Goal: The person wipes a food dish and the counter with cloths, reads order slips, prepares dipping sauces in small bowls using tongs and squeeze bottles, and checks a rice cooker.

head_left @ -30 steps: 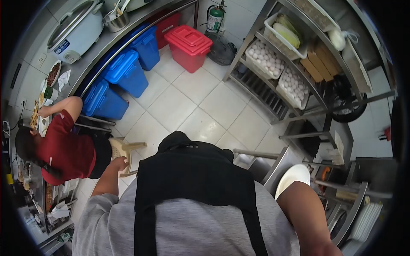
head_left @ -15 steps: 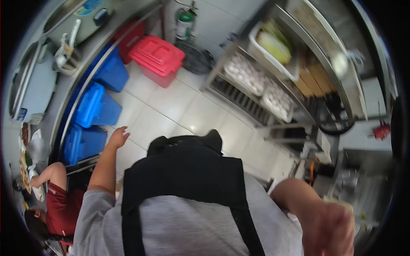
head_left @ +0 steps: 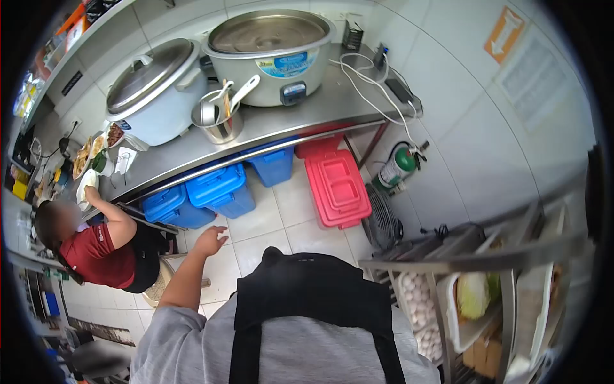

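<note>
My left hand [head_left: 210,241] hangs in the air above the tiled floor, its fingers apart and nothing in it. It is nearest to the blue lidded bins [head_left: 220,191] under the steel counter [head_left: 262,121]. My right hand does not show. On the counter stand a large rice cooker [head_left: 268,57], a second lidded cooker [head_left: 157,93] and a steel pot [head_left: 220,121] holding utensils. A red lidded bin [head_left: 337,187] stands on the floor ahead of me.
A co-worker in a red shirt [head_left: 102,256] sits at left, one arm over the counter's food dishes. A black fan [head_left: 382,221] and green extinguisher [head_left: 396,168] are by the wall. The steel rack [head_left: 448,262] with eggs [head_left: 419,301] and cabbage [head_left: 473,296] is at right.
The view has turned right, bringing the cookers and rack closer. My left hand has left the plastic chair it was touching and is now open. My right arm has gone out of view.
</note>
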Available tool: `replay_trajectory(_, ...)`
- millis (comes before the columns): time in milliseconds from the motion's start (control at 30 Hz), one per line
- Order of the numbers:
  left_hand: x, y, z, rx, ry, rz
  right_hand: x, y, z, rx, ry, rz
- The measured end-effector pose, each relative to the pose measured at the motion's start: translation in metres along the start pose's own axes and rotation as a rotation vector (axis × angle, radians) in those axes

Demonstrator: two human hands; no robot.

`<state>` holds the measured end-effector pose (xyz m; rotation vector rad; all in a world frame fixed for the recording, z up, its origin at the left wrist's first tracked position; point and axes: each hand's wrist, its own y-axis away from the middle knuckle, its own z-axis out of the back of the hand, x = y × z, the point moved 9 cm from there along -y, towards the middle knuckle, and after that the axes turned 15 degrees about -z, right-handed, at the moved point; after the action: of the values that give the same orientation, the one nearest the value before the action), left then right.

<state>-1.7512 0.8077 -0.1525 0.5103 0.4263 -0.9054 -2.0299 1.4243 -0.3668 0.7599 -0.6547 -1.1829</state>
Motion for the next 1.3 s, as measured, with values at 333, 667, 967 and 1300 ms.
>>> replay_trajectory(333,-0.096,-0.08,0.252,-0.73,-0.181,-0.152,0.241,-0.021,0.358,-0.536,-0.207,0.389)
replay_trajectory(667,-0.13,-0.235,0.379,-0.822,-0.231,-0.388,0.478,-0.024,0.546,-0.853,-0.573,0.779)
replay_trajectory(967,-0.149,-0.329,0.4,-0.526,-0.47,-0.64,0.626,-0.15,0.679,-1.047,-0.457,0.547)
replay_trajectory(1300,-0.151,-0.326,0.398,-0.548,-0.401,-0.577,0.618,-0.243,0.681,-0.671,-0.268,0.515)
